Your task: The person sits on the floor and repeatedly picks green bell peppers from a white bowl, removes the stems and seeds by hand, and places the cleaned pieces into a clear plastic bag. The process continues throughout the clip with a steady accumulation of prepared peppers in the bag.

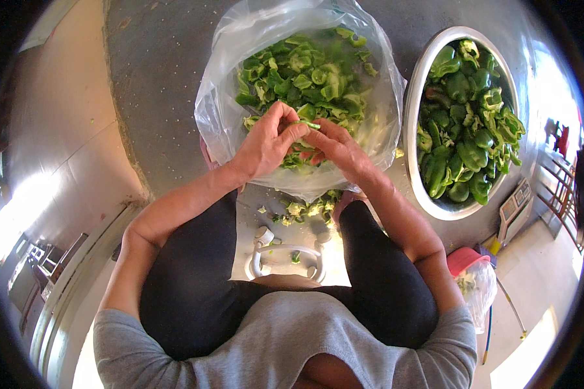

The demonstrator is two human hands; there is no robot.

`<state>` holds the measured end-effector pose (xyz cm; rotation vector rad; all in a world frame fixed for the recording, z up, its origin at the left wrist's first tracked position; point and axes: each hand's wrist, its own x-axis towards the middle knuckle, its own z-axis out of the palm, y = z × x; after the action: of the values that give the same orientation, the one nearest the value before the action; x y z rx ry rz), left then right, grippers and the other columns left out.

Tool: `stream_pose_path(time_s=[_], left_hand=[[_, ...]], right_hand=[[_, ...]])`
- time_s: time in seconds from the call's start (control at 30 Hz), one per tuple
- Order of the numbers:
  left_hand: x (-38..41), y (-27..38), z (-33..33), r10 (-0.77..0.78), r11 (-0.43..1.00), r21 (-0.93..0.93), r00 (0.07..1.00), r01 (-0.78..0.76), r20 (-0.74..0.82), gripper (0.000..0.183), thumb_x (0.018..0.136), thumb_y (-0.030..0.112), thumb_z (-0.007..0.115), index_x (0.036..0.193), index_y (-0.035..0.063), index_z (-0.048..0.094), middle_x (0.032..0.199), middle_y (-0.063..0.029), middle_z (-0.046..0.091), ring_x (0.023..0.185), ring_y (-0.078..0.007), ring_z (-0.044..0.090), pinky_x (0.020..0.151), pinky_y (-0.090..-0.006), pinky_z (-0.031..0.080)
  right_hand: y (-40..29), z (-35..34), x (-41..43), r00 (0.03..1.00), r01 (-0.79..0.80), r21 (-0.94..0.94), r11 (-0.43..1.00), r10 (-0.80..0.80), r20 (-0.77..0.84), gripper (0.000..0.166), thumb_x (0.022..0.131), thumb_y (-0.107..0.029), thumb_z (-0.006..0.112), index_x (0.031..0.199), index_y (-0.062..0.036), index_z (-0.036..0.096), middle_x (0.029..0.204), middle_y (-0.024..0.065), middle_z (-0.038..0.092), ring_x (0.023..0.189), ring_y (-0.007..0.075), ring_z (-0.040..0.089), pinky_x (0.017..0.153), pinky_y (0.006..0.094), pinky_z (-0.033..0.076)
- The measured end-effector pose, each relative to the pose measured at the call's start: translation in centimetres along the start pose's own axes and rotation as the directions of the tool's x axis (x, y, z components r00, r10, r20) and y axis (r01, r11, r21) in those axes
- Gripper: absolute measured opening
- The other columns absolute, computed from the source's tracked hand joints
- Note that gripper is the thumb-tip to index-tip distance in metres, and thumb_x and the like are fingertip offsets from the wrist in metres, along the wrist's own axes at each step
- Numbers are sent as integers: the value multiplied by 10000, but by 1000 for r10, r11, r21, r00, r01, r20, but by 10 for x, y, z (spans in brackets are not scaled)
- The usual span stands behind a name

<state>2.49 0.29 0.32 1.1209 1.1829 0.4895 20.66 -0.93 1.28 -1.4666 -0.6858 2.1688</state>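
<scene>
My left hand (pixel 267 141) and my right hand (pixel 338 146) meet over a clear plastic bag (pixel 219 97) that stands wide at the mouth between my knees. Both hands grip one strip of green bell pepper (pixel 307 124), pinched at the fingertips. Torn green pepper pieces (pixel 301 73) are heaped inside the bag, below my fingers. To the right, a metal basin (pixel 413 160) holds many green bell peppers (pixel 472 150), some whole and some broken apart. My fingers hide part of the strip.
Pepper cores and scraps (pixel 301 209) lie on the floor between my feet, near a white tubular metal frame (pixel 287 249). At the right are a scale (pixel 515 206), a pink container (pixel 465 260) with a plastic bag, and a thin hose (pixel 511 301). A raised edge (pixel 119 136) runs along the left.
</scene>
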Motion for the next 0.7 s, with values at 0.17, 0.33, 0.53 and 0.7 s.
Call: stream_pose_path(time_s=[0.17, 0.33, 0.53, 0.7], left_hand=[[-2, -8, -1, 39, 995, 90, 998, -44, 54, 275, 899, 239, 644, 1012, 25, 513, 830, -25, 543, 715, -80, 495, 628, -264, 444], [-6, 6, -6, -48, 956, 293, 970, -25, 238, 310, 883, 263, 657, 992, -11, 561, 825, -59, 621, 693, -122, 580, 634, -288, 489], [-5, 8, -11, -290, 817, -431, 919, 383, 266, 258, 960, 320, 533, 985, 67, 574, 810, 22, 566, 659, -61, 519, 580, -221, 443], [6, -29, -37, -348, 875, -357, 938, 328, 8, 282, 974, 341, 506, 997, 69, 575, 848, 27, 552, 639, -53, 499, 570, -217, 434]], right_hand=[[-8, -6, -3, 996, -43, -268, 962, 61, 58, 272, 902, -230, 638, 995, 18, 576, 791, 74, 641, 602, 112, 596, 509, 270, 477], [-1, -12, 2, 902, 389, -748, 537, -388, 190, 233, 875, -204, 670, 868, 19, 602, 703, 69, 627, 540, 104, 582, 500, 263, 476], [-16, 5, -12, 937, 327, -452, 830, -346, 43, 239, 826, -223, 710, 871, -2, 630, 687, 95, 610, 640, 172, 625, 566, 305, 478], [-6, -29, 5, 874, 466, -731, 498, -387, 294, 285, 801, -272, 721, 916, -26, 637, 854, 117, 639, 832, 254, 626, 730, 373, 493]])
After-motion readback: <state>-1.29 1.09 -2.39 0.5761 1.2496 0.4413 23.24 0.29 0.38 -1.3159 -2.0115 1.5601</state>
